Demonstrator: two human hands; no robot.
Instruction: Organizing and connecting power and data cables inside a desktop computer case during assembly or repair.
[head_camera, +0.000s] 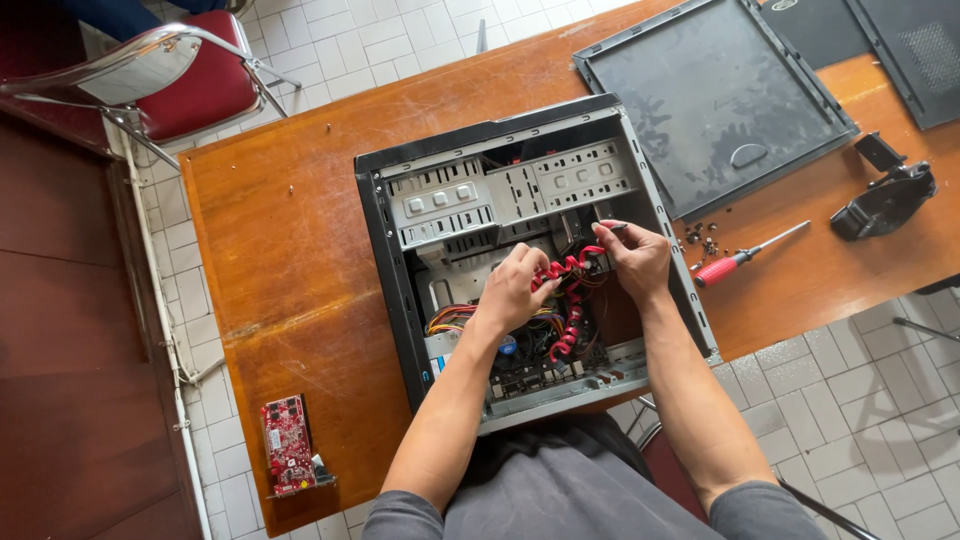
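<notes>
Red cable (566, 300) pinched by both hands inside case (380, 260).

A repair workroom, seemingly. An opened computer case (520, 250) lies on a worn wooden table (290, 260). Screwdriver (745, 257) and loose screws (705, 240) lie right of centre.

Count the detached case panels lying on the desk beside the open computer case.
2. One dusty side panel lies just right of the open computer case; a second dark panel lies at the desk's far right corner, cut off by the frame edge. Others may lie outside the view.
</notes>
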